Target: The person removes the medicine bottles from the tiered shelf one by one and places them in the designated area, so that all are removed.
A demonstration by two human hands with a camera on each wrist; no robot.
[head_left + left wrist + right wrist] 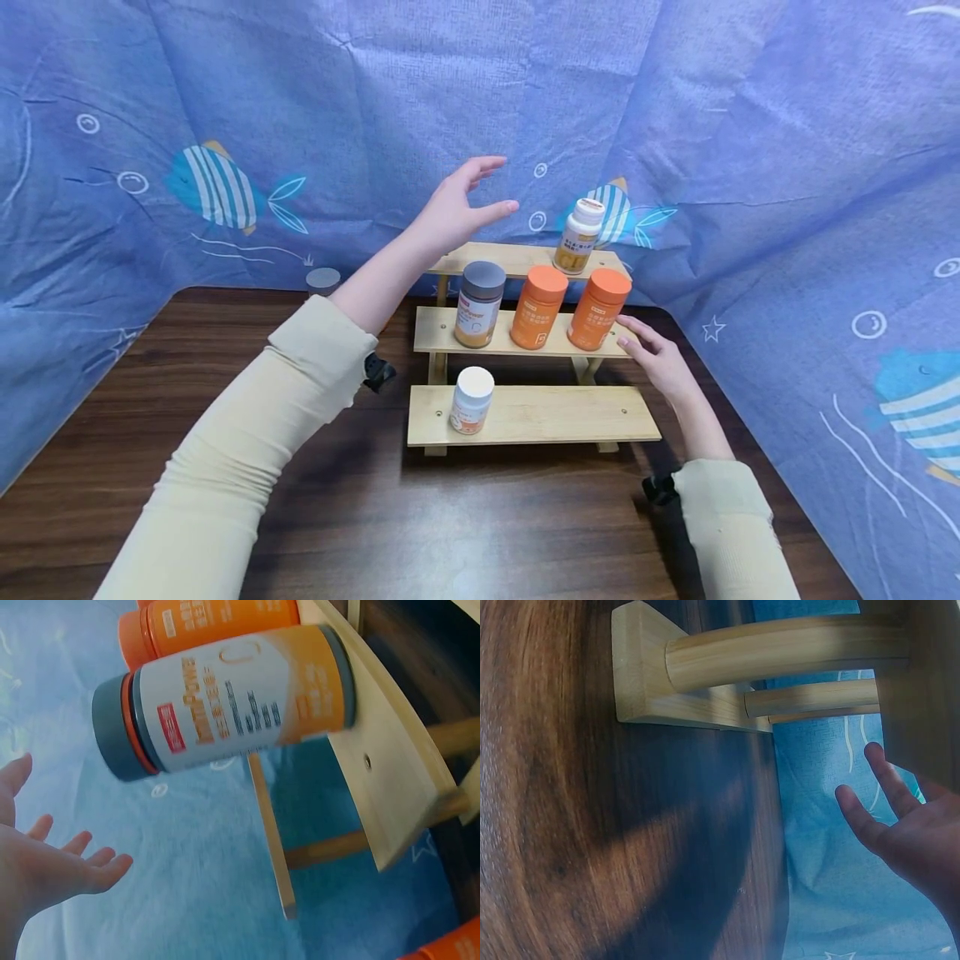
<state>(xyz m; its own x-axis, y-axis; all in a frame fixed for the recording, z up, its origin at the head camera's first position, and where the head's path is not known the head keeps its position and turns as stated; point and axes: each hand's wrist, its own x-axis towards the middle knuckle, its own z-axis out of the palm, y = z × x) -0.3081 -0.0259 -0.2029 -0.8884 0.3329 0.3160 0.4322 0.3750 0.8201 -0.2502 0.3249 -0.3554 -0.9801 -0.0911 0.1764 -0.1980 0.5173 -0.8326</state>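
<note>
Jar, grey-lidded and upright on the middle shelf, was probably light, stiff and slick, best grasped around its midbody, while the fingers of the left hand and right hand, beside an orange jar, were spread and empty.

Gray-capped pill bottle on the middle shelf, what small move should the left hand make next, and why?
I'd probably lower the left hand toward the gray-capped pill bottle: the hand holds nothing, sits higher than the bottle in the head view, and the left wrist view shows a gap between it and the cap.
</note>
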